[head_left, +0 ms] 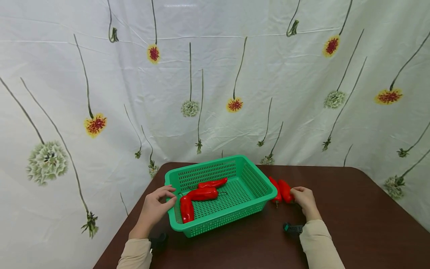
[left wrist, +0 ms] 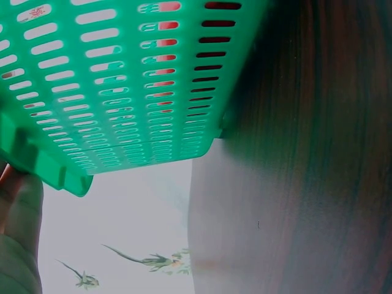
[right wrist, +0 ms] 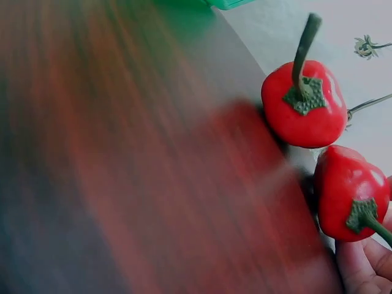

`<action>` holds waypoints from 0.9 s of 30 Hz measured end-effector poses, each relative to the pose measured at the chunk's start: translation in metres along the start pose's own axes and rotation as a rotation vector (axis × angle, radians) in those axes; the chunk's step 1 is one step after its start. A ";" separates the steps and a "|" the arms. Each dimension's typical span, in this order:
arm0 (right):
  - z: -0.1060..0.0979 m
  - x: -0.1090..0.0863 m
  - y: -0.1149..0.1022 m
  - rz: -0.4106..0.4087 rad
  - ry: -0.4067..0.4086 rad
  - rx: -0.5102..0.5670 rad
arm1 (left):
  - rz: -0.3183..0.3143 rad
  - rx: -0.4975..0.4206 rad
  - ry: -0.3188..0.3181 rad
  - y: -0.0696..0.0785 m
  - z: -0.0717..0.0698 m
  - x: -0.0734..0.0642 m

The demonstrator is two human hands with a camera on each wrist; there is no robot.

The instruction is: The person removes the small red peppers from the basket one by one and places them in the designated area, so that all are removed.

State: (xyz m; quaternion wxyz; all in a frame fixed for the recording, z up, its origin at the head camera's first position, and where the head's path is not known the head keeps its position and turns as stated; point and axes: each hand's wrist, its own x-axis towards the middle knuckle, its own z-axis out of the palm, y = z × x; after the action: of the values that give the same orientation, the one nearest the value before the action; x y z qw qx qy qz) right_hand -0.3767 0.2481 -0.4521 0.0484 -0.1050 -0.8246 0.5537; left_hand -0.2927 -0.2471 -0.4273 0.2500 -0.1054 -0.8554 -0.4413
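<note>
A red pepper (head_left: 285, 191) is pinched by the right hand (head_left: 305, 198), a second pepper (right wrist: 306, 130) just beside; the basket (head_left: 228, 215) is placed beside the left hand (head_left: 154, 206), thumb and fingers parted.

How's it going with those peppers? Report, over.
Left hand at rim of green basket. Right hand gripping red pepper outside it. Three peppers inside. Nothing visibly in the way.

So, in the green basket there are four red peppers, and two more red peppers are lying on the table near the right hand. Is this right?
Not quite: the head view shows three red peppers in the green basket, not four. Two more do lie on the table near the right hand.
</note>
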 end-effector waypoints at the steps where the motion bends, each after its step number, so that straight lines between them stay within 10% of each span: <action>1: 0.000 0.000 0.000 0.001 0.002 -0.010 | 0.000 0.000 0.000 0.000 0.000 0.000; 27: -0.005 -0.010 -0.039 -0.072 -0.005 0.102 | -0.008 0.012 -0.011 -0.001 0.000 0.000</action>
State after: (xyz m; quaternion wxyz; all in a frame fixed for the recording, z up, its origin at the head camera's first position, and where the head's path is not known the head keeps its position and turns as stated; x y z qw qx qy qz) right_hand -0.3703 0.2363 -0.4136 0.0714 -0.0713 -0.7988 0.5930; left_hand -0.2933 -0.2475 -0.4283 0.2441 -0.1029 -0.8599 -0.4364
